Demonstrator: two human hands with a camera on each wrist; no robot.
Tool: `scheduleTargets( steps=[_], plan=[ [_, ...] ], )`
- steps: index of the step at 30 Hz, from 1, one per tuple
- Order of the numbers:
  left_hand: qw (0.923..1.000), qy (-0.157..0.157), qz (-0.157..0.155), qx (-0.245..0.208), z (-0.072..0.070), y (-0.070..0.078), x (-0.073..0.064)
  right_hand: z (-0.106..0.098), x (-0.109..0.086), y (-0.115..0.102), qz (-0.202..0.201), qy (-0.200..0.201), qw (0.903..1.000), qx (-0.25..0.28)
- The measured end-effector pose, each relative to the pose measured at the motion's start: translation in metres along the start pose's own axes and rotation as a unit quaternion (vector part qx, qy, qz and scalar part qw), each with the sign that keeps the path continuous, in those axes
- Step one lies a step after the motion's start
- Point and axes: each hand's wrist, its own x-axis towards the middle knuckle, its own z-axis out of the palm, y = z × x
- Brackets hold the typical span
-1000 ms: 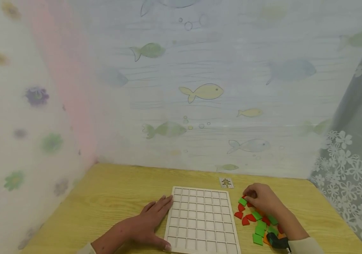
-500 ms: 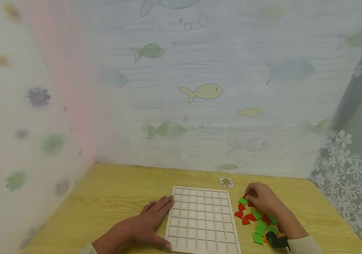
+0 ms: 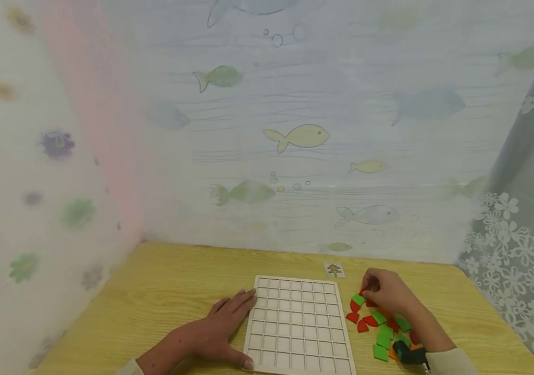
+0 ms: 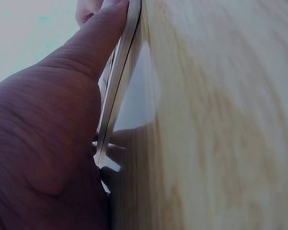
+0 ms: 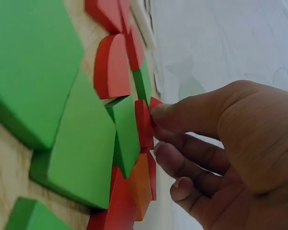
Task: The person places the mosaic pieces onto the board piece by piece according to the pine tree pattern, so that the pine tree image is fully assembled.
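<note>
A pale wooden grid board (image 3: 296,316) lies on the table with its many square recesses bare. My left hand (image 3: 217,329) rests along its left side, fingers straight on the edge and thumb at the near left corner. In the left wrist view, the thumb (image 4: 81,48) lies along the board's rim. To the right of the board, my right hand (image 3: 388,292) pinches a red piece (image 5: 155,102) between thumb and forefinger, at the far end of a loose pile. A green square tile (image 3: 358,299) lies right at those fingertips.
Red quarter-round pieces (image 3: 362,326), green square tiles (image 3: 381,352) and orange pieces (image 5: 140,184) lie scattered right of the board. A small pattern card (image 3: 334,269) sits beyond the board. Patterned sheets (image 3: 295,219) bound the table behind and at both sides.
My right hand has shifted slightly to the right. The green tile at its fingertips has turned a little and slid. The left hand and the board have stayed in place.
</note>
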Motion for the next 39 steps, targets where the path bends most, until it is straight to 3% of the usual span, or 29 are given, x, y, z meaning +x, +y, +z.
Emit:
scheduleTargets(
  steps=[10, 23, 39],
  plan=[
    [1.0000, -0.002, -0.006, 0.004, 0.000, 0.004, -0.002, 0.001, 0.000, -0.006, 0.005, 0.005, 0.9997, 0.024],
    [1.0000, -0.005, -0.005, 0.000, -0.003, 0.005, -0.004, 0.016, 0.019, -0.032, -0.071, 0.014, 0.9960, 0.052],
    [0.9999, 0.005, -0.010, 0.007, 0.002, 0.006, -0.003, 0.041, 0.046, -0.080, -0.091, -0.012, 0.9929, 0.076]
  ],
)
